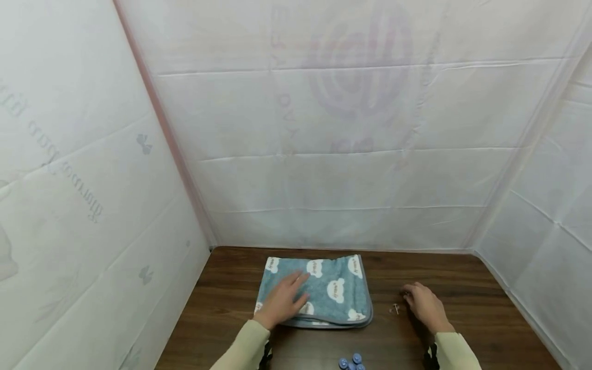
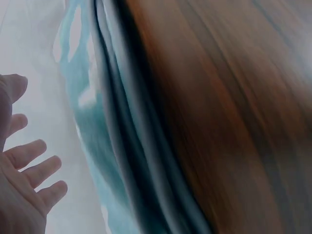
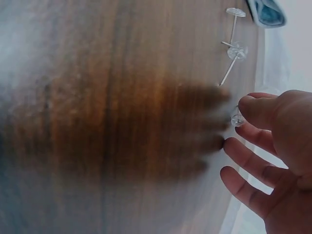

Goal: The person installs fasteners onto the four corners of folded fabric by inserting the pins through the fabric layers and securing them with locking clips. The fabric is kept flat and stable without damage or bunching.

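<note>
A folded teal blanket [image 1: 300, 295] with white bear-head prints and a grey edge lies on the wooden table [image 1: 217, 308]. My left hand [image 1: 283, 300] is over its left part, fingers spread and holding nothing; the left wrist view shows that hand [image 2: 29, 180] beside the blanket's folded layers [image 2: 122, 126]. To the blanket's right, my right hand [image 1: 424, 307] is low over the table. Its thumb and index finger pinch a clear-headed pin [image 3: 237, 119], its shaft mostly hidden. More clear-headed pins [image 3: 236, 50] with thin metal shafts lie close by.
Several small round blue pieces [image 1: 343, 363] are at the near edge of the head view. White printed sheets [image 1: 342, 185] stand as walls behind the table and along its left and right sides.
</note>
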Tool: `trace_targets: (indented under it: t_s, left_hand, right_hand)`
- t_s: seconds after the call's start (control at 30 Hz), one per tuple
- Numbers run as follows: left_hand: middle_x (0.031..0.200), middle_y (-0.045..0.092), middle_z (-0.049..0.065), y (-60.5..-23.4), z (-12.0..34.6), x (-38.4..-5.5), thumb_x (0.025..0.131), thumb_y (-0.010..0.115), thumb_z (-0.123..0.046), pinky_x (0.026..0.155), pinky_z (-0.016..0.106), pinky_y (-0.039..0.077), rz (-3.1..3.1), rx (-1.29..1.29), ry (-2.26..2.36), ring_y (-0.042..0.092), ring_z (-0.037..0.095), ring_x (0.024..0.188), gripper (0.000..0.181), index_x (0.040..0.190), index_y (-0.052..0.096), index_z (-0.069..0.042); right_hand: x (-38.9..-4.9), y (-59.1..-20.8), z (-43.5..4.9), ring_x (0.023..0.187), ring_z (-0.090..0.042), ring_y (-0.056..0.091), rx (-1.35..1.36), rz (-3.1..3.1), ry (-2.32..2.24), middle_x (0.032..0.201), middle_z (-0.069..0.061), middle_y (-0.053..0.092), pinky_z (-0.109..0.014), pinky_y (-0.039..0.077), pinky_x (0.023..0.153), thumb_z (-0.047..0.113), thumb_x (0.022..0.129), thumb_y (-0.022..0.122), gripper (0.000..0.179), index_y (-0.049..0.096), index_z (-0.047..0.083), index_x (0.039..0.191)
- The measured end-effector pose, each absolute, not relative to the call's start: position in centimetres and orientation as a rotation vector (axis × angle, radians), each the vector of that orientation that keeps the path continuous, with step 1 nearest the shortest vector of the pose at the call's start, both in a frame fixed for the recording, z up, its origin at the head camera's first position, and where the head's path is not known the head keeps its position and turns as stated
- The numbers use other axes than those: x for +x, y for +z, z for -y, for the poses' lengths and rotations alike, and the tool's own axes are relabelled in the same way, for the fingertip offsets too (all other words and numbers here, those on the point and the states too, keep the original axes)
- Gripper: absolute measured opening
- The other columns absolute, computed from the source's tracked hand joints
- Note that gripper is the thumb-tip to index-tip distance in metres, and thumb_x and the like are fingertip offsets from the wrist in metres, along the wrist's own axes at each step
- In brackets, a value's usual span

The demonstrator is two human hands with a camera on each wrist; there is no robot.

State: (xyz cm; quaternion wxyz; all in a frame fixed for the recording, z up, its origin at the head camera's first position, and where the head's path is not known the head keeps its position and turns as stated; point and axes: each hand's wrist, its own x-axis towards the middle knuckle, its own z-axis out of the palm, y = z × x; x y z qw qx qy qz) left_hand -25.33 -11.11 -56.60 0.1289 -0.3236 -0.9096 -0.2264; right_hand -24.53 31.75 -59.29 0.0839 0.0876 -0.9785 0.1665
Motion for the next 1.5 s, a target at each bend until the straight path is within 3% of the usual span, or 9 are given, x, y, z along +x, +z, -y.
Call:
trace_targets:
  t_s: [0.2,0.43,0.57,0.83,1.07,1.17,1.3,1.5]
  left_hand:
    - [0.149,0.052,0.022,-56.6,8.3,-25.6,0.105,0.061,-0.025,0.104,0.052,0.049,2.762,-1.039,-0.727,0.055,0.035,0.133,0.050,0.149,0.051,-0.003]
    - [0.144,0.059,0.016,-56.8,5.5,-25.8,0.103,0.066,-0.023,0.104,0.044,0.051,2.771,-1.185,-0.671,0.059,0.030,0.129,0.049,0.146,0.055,-0.004]
    - [0.142,0.061,0.013,-57.2,4.0,-25.9,0.101,0.068,-0.028,0.102,0.038,0.052,2.737,-1.283,-0.571,0.061,0.025,0.127,0.049,0.144,0.058,-0.008]
    - [0.140,0.063,0.011,-57.9,2.1,-25.5,0.097,0.073,-0.034,0.103,0.033,0.051,2.649,-1.428,-0.538,0.061,0.020,0.127,0.048,0.137,0.065,-0.010]
    - [0.125,0.068,0.001,-58.4,1.3,-25.4,0.097,0.071,-0.043,0.097,0.030,0.053,2.631,-1.479,-0.552,0.064,0.013,0.113,0.043,0.130,0.070,-0.015]
    - [0.125,0.068,0.002,-58.7,1.1,-25.3,0.096,0.072,-0.044,0.099,0.033,0.052,2.634,-1.473,-0.524,0.065,0.015,0.111,0.039,0.125,0.074,-0.018]
    - [0.137,0.066,0.007,-59.1,0.8,-25.1,0.094,0.073,-0.046,0.104,0.045,0.050,2.692,-1.411,-0.485,0.063,0.030,0.122,0.035,0.120,0.078,-0.022]
    - [0.142,0.062,0.006,-59.5,0.6,-25.0,0.094,0.073,-0.049,0.102,0.055,0.050,2.778,-1.344,-0.501,0.056,0.041,0.130,0.034,0.120,0.078,-0.027]
  right_hand:
    - [-24.2,-60.1,-31.9,0.084,-0.033,0.067,0.261,2.870,0.510,0.090,-0.006,0.067,-0.054,0.056,0.070,-0.002,0.087,0.077,0.012,0.075,0.009,0.093]
    - [-23.4,-60.5,-33.0,0.074,-0.027,0.066,0.244,2.841,0.523,0.080,-0.005,0.064,-0.046,0.056,0.066,-0.006,0.086,0.076,0.012,0.072,0.005,0.084]
    - [-22.6,-60.2,-33.9,0.071,-0.022,0.062,0.177,2.845,0.550,0.077,-0.002,0.061,-0.045,0.052,0.062,-0.004,0.087,0.075,0.017,0.067,0.009,0.080]
    - [-21.6,-60.1,-35.0,0.067,-0.015,0.053,0.087,2.930,0.577,0.076,0.004,0.058,-0.040,0.045,0.056,0.001,0.093,0.071,0.021,0.061,0.015,0.081]
    - [-20.7,-60.1,-35.3,0.069,-0.016,0.059,0.052,2.924,0.605,0.080,0.003,0.064,-0.042,0.046,0.052,0.003,0.094,0.070,0.018,0.063,0.016,0.086]
    - [-20.4,-60.2,-35.5,0.071,-0.017,0.062,0.068,2.896,0.602,0.080,0.003,0.066,-0.041,0.046,0.053,0.002,0.093,0.071,0.019,0.063,0.017,0.086]
    - [-20.1,-60.3,-35.5,0.073,-0.018,0.064,0.103,2.867,0.589,0.081,0.003,0.067,-0.041,0.048,0.055,0.002,0.091,0.074,0.019,0.063,0.017,0.085]
    - [-19.9,-60.3,-35.6,0.072,-0.016,0.064,0.106,2.873,0.601,0.082,0.003,0.067,-0.039,0.049,0.056,0.003,0.090,0.076,0.018,0.065,0.016,0.086]
